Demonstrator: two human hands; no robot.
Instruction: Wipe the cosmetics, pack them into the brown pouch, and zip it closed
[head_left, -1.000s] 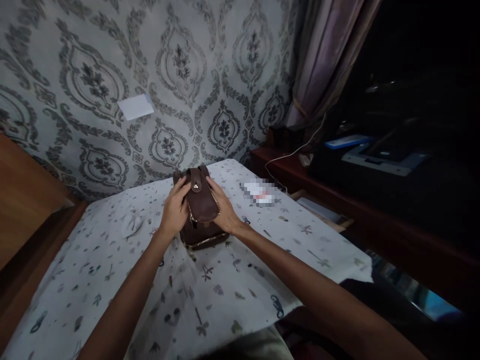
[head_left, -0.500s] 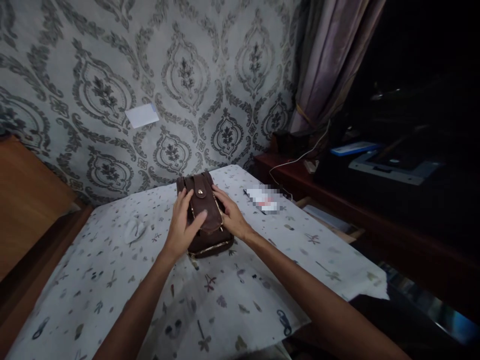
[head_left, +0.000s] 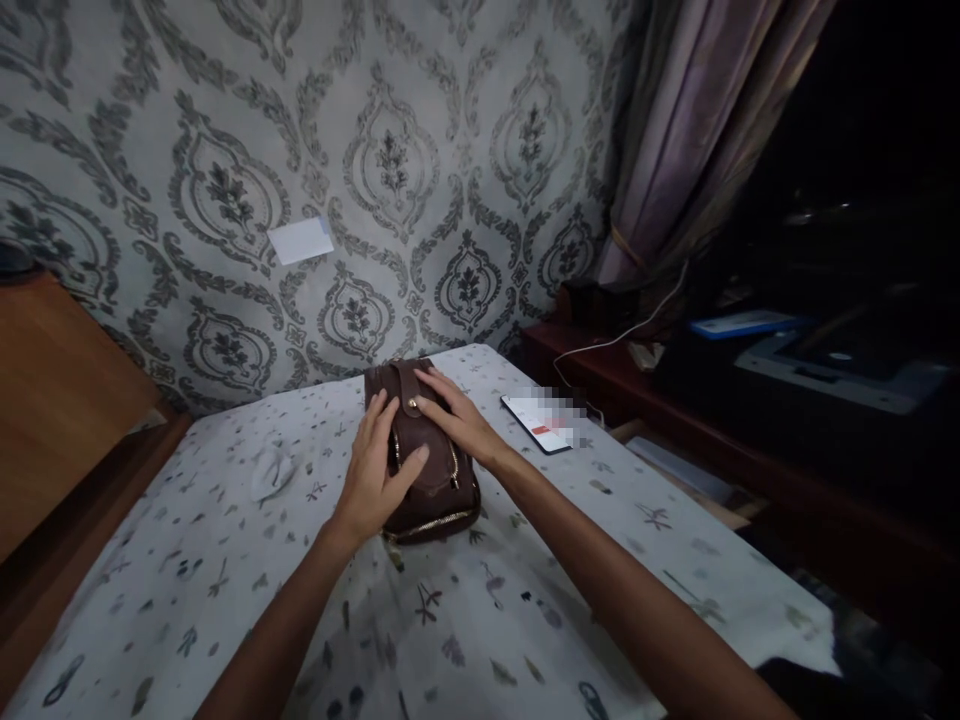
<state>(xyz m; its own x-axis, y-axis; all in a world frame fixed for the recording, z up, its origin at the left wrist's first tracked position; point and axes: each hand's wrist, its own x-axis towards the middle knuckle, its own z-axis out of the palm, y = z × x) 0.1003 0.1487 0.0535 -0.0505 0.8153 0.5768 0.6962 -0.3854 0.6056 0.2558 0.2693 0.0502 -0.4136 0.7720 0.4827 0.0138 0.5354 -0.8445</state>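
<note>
A dark brown leather-look bag (head_left: pixel 435 505) with gold zippers lies on the patterned tablecloth, its zipped end towards me. Across its far part runs a strap tab (head_left: pixel 407 385) with a round snap. My left hand (head_left: pixel 373 470) rests along the bag's left side and top, fingers stretched and thumb spread over the front pocket. Over the upper right of the bag, my right hand (head_left: pixel 463 420) lies with extended fingers, its thumb side beside the snap. Neither hand is closed around the bag.
A phone (head_left: pixel 534 422) with a lit, partly blurred screen lies to the right. Crumpled white material (head_left: pixel 271 472) sits on the left of the tablecloth (head_left: pixel 247 570). A white cable (head_left: pixel 622 330) trails over the dark red furniture, above an open drawer (head_left: pixel 682 468).
My right hand has moved from the bag's right side up onto its top, beside the snap. The left hand stays on the left side. The view has shifted slightly.
</note>
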